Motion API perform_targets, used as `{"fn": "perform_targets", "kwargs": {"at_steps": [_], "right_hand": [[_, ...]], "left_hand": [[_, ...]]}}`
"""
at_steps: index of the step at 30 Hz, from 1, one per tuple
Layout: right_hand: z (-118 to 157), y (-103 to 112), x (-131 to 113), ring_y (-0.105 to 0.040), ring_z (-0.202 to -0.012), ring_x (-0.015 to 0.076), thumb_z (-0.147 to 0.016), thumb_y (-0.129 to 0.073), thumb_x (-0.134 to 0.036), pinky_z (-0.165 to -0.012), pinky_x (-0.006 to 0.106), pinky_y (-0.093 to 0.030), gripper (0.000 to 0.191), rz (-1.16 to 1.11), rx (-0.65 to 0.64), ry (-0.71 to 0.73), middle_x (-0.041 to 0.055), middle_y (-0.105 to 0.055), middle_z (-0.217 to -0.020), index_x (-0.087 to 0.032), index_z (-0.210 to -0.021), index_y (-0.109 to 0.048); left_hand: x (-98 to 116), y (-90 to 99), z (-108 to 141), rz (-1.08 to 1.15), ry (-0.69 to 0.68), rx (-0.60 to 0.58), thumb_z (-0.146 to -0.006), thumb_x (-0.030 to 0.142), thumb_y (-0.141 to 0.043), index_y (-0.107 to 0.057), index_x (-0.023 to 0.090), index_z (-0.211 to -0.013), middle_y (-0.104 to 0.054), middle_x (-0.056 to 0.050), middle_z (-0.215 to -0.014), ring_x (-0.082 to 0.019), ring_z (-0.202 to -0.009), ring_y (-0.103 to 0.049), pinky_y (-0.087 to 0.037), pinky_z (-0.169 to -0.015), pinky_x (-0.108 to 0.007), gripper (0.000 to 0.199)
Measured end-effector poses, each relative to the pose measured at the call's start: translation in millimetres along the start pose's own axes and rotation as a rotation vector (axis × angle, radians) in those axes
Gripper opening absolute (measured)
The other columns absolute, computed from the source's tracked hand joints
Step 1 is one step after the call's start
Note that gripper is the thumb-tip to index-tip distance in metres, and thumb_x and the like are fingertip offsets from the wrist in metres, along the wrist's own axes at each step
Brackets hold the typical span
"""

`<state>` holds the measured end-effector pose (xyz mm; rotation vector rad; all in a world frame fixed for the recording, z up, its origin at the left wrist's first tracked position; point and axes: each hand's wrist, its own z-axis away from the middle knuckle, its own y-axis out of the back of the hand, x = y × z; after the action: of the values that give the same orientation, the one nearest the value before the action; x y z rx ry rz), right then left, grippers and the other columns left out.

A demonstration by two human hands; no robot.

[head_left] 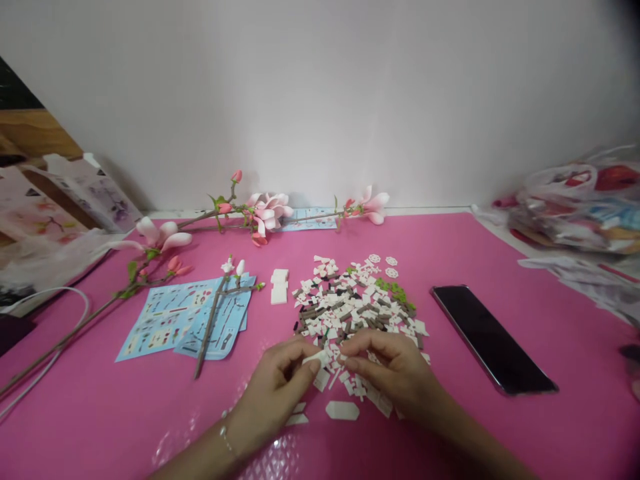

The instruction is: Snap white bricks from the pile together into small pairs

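Observation:
My left hand (277,381) pinches a small white building-brick piece (316,359) between thumb and forefinger. Close beside it, my right hand (387,362) is closed in a pinch; whatever sits in those fingertips is too small to make out. Both hands are over the near edge of a heap of loose building bricks (350,303), mostly white with brown, black and green ones mixed in. In front of the hands lies a flat white plate with pointed ends (343,410). A few white pieces (297,419) rest by my left wrist.
A short brick-built branch (210,327) lies across blue instruction sheets (167,317). White blocks (279,287) stand left of the heap, a black phone (493,339) to its right. Pink magnolia branches (270,213) stretch along the back. Plastic bags (580,200) crowd the right, boxes (95,193) the left.

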<state>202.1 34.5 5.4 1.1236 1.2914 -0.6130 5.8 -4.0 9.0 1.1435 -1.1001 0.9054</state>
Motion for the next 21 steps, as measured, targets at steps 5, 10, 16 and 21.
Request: {"fn": "perform_targets", "kwargs": {"at_steps": [5, 10, 16, 21], "right_hand": [[0.2, -3.1, -1.9, -0.062, -0.066, 0.0122, -0.079, -0.065, -0.018, -0.061, 0.024, -0.047, 0.005, 0.042, -0.074, 0.133, -0.0009, -0.068, -0.072, -0.020, -0.076, -0.068], [1.7, -9.0, -4.0, -0.059, -0.058, 0.0099, -0.073, -0.066, -0.010, -0.055, 0.020, -0.043, 0.010, 0.090, -0.019, 0.082, -0.0039, -0.066, -0.063, -0.019, -0.069, -0.066], [1.7, -10.1, -5.3, -0.059, -0.057, 0.0102, -0.074, -0.067, -0.013, -0.054, 0.020, -0.043, 0.008, 0.115, 0.008, 0.035, -0.0042, -0.067, -0.063, -0.020, -0.070, -0.066], [2.4, -11.7, -5.3, -0.057, -0.055, 0.0099, -0.075, -0.069, -0.017, -0.052, 0.020, -0.041, 0.008, 0.172, 0.012, 0.067, -0.0041, -0.066, -0.062, -0.020, -0.068, -0.066]], "left_hand": [[-2.9, -1.1, 1.7, -0.031, -0.004, -0.033, -0.088, 0.031, -0.049, -0.066, 0.015, -0.079, -0.062, -0.005, -0.073, -0.017, -0.066, -0.054, -0.039, -0.059, -0.026, 0.025], [-5.0, -2.6, 1.3, -0.110, -0.046, -0.032, -0.087, 0.030, -0.050, -0.065, 0.015, -0.074, -0.058, -0.003, -0.067, -0.016, -0.062, -0.051, -0.036, -0.055, -0.025, 0.025], [-7.3, -2.7, -0.9, -0.170, -0.088, -0.032, -0.087, 0.032, -0.052, -0.068, 0.016, -0.077, -0.061, -0.004, -0.068, -0.016, -0.062, -0.053, -0.036, -0.055, -0.025, 0.025], [-7.9, -3.9, -0.5, -0.206, -0.096, -0.031, -0.084, 0.034, -0.057, -0.069, 0.015, -0.078, -0.062, -0.005, -0.067, -0.016, -0.061, -0.053, -0.036, -0.054, -0.025, 0.023]]}}
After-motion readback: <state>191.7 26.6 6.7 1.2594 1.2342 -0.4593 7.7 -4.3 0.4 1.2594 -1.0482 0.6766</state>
